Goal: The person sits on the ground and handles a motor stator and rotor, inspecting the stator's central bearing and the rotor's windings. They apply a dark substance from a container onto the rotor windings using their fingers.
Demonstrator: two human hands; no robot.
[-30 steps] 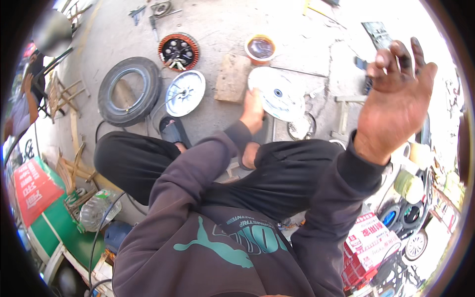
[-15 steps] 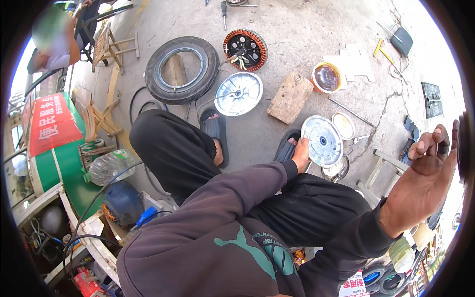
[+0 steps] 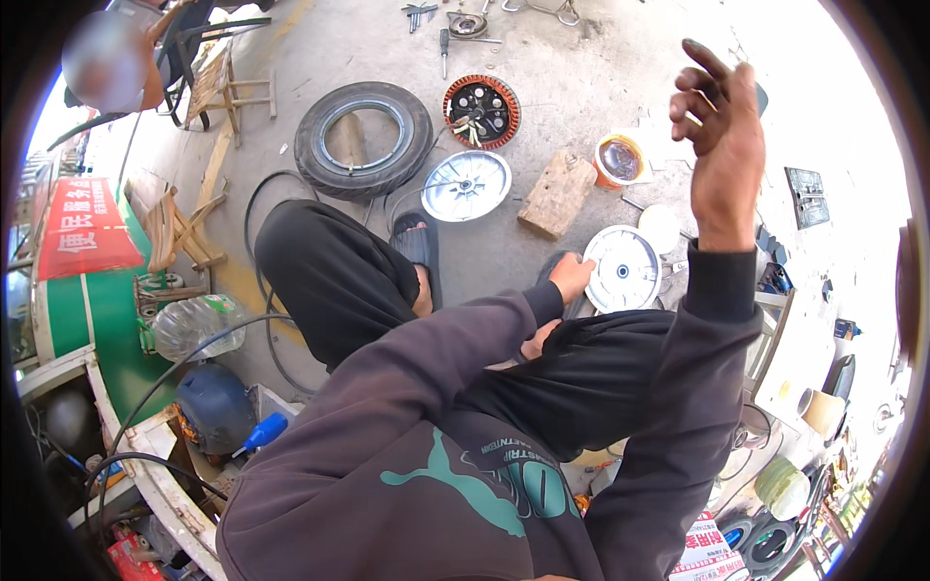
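The silvery round metal cover disc (image 3: 623, 269), flat and ribbed around a small central hub, is in front of the person's right knee, its pale inner face turned up toward the camera. The left hand (image 3: 572, 277) has closed on its left edge, fingers gripping the rim; whether the disc's far side also rests on something cannot be told.

It looks like cast metal, so I judge it stiff, moderately light and unlikely to bend, though a hard drop might chip the edge. The smooth face could turn slippery under greasy fingers. The outer rim seems the best hold, ideally at two opposite points, since a grip on one side leaves the weight free to tip.

The right hand (image 3: 725, 145) is raised beyond the disc, fingers loosely curled and apart, nothing visible in it; dark smudges mark its fingers.

Just beyond the disc are a white round lid (image 3: 660, 229), a rough wooden block (image 3: 557, 197) and an orange-brown tub (image 3: 610, 182). Farther left, a second silvery disc (image 3: 466, 186) lies near a black hub with an orange-red toothed rim (image 3: 484, 108) and a black rubber tyre (image 3: 415, 140).
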